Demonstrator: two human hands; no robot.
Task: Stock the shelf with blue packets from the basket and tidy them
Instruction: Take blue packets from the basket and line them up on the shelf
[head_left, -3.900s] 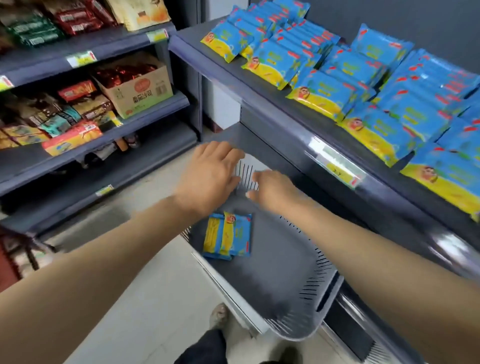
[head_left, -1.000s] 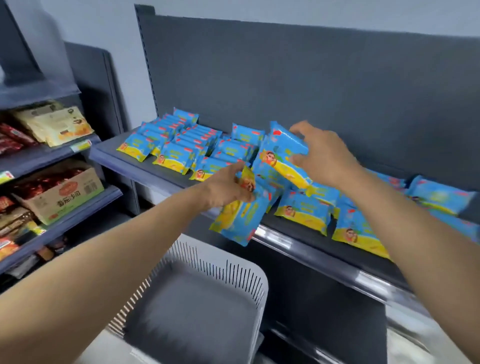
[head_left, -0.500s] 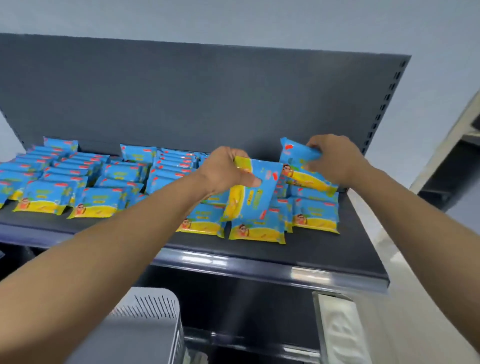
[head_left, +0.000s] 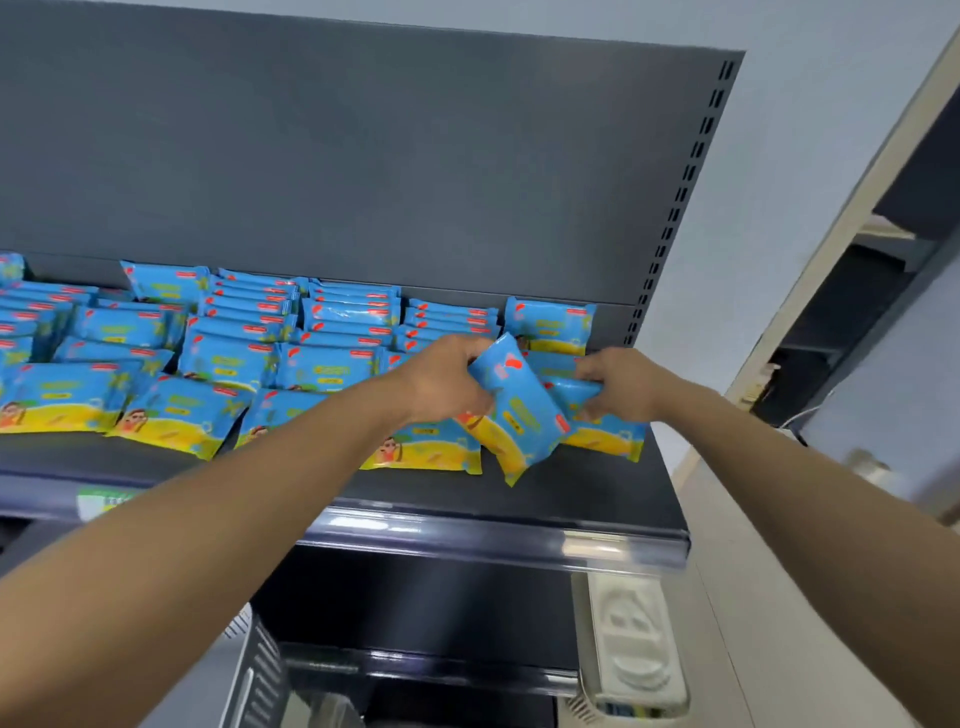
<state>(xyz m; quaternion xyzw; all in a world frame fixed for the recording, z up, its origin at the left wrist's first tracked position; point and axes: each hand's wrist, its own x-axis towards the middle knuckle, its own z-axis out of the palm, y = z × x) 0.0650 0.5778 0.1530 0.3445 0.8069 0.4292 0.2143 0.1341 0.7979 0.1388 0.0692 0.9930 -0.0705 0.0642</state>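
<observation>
Placement neared, centre right
Left hand (head_left: 447, 382) gripped a tilted packet (head_left: 519, 415); right hand (head_left: 621, 384) clutched a second packet (head_left: 569, 387), lowered onto the shelf (head_left: 597, 488)

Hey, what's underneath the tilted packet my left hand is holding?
The tilted packet, held by the left hand, overlaps the left flat packet and the right flat packet on the shelf. What lies between them, directly beneath it, is covered.
</observation>
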